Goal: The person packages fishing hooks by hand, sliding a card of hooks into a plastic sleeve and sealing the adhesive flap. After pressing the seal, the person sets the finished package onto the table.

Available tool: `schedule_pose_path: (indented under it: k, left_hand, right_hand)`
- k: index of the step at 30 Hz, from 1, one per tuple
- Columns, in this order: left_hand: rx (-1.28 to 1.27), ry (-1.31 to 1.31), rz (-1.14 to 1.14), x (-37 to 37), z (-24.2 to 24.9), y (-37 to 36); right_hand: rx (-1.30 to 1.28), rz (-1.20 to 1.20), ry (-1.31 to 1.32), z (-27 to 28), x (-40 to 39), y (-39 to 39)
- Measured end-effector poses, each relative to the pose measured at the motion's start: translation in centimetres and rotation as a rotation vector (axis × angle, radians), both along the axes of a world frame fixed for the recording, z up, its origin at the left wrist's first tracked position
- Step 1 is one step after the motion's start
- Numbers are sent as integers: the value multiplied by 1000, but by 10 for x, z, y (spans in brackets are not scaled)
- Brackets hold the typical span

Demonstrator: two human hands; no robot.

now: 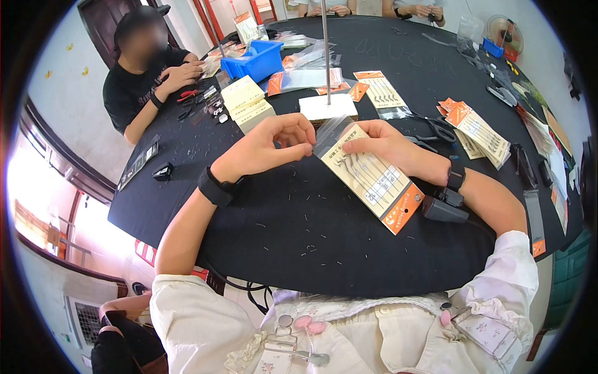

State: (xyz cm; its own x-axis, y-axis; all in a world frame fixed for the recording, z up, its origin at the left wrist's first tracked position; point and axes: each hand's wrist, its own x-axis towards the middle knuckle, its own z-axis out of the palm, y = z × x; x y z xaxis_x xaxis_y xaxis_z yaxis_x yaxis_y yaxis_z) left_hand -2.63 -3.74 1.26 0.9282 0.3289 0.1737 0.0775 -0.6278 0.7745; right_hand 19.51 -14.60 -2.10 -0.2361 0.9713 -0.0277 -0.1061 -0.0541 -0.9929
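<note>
A fishing hook packet (374, 181), a cream card with an orange end in a clear plastic sleeve, is tilted above the black table. My right hand (392, 149) grips its upper edge, thumb on the front and the fingers behind. Several hooks with pale lines show through the plastic. At the packet's upper left end sticks out a clear flap (330, 132). My left hand (277, 146) is closed at that flap's corner, thumb and forefinger pinched together on its edge; the other fingers are curled.
A metal rod on a white block (329, 107) stands just beyond my hands. Left of it are stacked cream cards (246, 103) and a blue bin (254, 59). Black scissors (439, 129) and finished-looking packets (476, 131) lie right. A co-worker (146, 75) sits at the left.
</note>
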Motion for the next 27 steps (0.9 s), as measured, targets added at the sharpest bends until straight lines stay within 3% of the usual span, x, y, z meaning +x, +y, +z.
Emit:
schedule_pose_path:
  k: [8, 19, 27]
  left_hand:
    - [39, 2, -3, 0, -1, 2]
    - [-109, -52, -3, 0, -4, 2]
    - [-114, -61, 4, -1, -2, 3]
  right_hand:
    - [-2, 10, 5, 0, 1, 1]
    - [-2, 35, -4, 0, 1, 0]
    - [54, 66, -148, 1, 1, 0]
